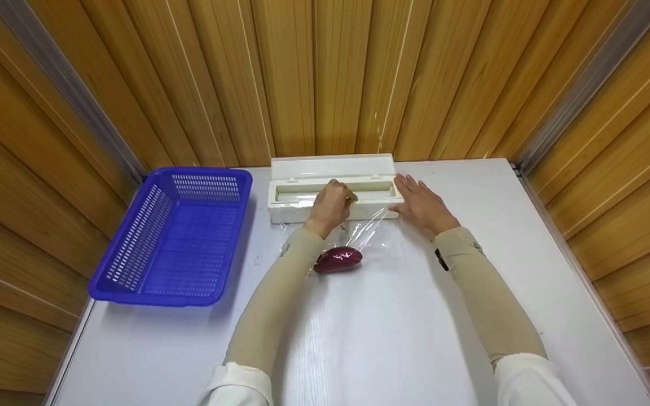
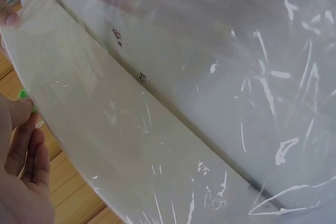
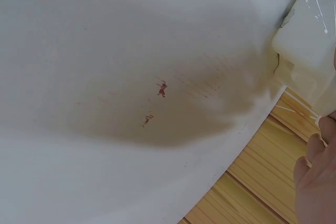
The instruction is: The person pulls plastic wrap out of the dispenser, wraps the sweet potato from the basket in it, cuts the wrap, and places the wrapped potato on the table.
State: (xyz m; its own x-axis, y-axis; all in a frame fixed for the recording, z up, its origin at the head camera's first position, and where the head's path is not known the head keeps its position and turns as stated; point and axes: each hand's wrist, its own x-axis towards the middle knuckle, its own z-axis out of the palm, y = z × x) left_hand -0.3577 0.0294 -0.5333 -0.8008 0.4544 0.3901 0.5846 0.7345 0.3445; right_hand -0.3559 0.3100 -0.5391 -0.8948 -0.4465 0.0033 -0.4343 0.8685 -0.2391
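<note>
A white cling film dispenser box (image 1: 333,211) stands at the back of the table with its lid (image 1: 332,166) raised. Clear film (image 2: 252,93) runs from its front edge down over a glossy dark purple eggplant (image 1: 338,259) on the tabletop. At the middle of the front edge, my left hand (image 1: 330,206) pinches a small green slider (image 2: 23,94), mostly covered by the fingers. Against the box's right end rests my right hand (image 1: 422,204), its fingers fairly straight and the thumb at the front corner by the film.
On the left of the table sits a blue plastic basket (image 1: 228,248) with slatted sides. Wooden panel walls (image 1: 336,73) enclose the white table (image 1: 381,349) at the back and on both sides.
</note>
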